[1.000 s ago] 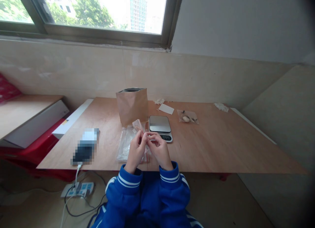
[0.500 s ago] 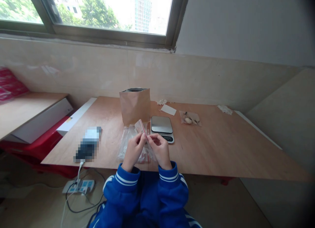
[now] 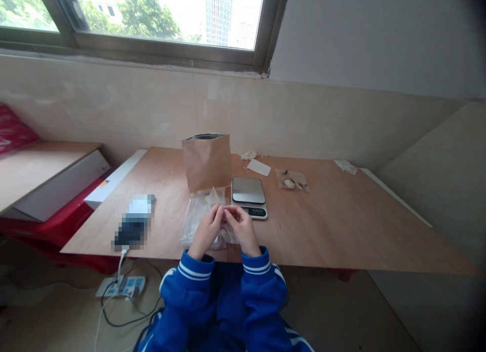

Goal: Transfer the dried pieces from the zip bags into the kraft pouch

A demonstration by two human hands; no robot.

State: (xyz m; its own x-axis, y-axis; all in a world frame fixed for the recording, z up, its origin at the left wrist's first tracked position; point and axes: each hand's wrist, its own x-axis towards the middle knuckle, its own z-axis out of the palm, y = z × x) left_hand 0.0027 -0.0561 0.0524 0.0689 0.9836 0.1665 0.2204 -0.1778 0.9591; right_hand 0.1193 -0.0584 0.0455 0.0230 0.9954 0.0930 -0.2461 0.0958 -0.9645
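Note:
Both of my hands pinch a small clear zip bag [image 3: 227,235] over the table's near side, fingertips almost touching. My left hand [image 3: 207,229] has thumb and fingers closed on the bag's top edge. My right hand [image 3: 244,229] is closed on the same edge just to the right. The fingers hide most of the bag's mouth, so I cannot tell whether it is sealed. Below and left of the hands lies a pile of clear plastic bags [image 3: 193,224]. A digital scale [image 3: 248,191] with a bare metal plate sits just beyond my right hand.
A brown kraft pouch [image 3: 207,163] stands upright behind the bag pile, its top open. Right of the scale lies a clear bag of pale and dark pieces [image 3: 292,182], near a white card [image 3: 258,167]. A blurred phone-like device [image 3: 133,223] is cabled to a power strip [image 3: 129,286] below.
My fingertips have drawn closer together along the bag's top edge. The red strip that stuck up between them no longer shows there. The view has shifted slightly.

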